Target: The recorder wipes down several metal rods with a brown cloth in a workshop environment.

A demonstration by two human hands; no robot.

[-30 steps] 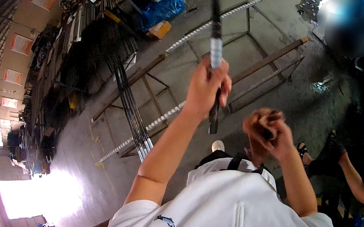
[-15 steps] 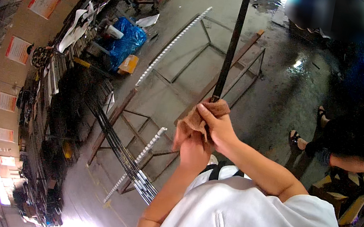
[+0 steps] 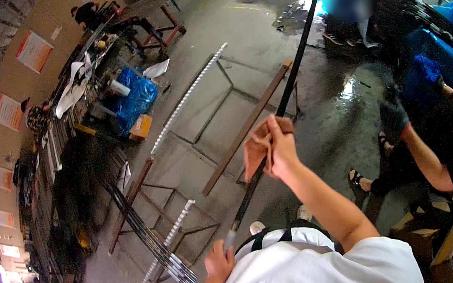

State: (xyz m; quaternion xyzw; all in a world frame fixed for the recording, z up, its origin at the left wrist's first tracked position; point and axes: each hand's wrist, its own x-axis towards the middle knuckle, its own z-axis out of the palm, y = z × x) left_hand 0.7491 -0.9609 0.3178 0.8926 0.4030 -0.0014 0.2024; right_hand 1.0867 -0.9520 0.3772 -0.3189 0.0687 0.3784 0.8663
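Observation:
A long black rod [image 3: 291,80] runs from the top of the view down toward my body, leaning slightly. My right hand [image 3: 282,151] grips a brown cloth [image 3: 260,145] that is folded against the rod about midway along its visible length. One flap of the cloth hangs loose on the left side. Lower down, close to my waist, my left hand [image 3: 218,263] is closed around the rod near its grey lower part [image 3: 230,239]. The rod's bottom end is hidden by that hand.
Metal frames stand on the floor ahead, with white notched strips [image 3: 188,99] along them. A bundle of thin dark rods [image 3: 146,225] lies across at left, beside blue plastic [image 3: 136,99]. At right, a co-worker's gloved hand [image 3: 396,119] reaches out near cardboard boxes [image 3: 424,231].
My left hand has left the cloth and moved down the rod toward my waist. My right hand stays on the cloth around the rod. The view has shifted, and the co-worker's arm now reaches further in.

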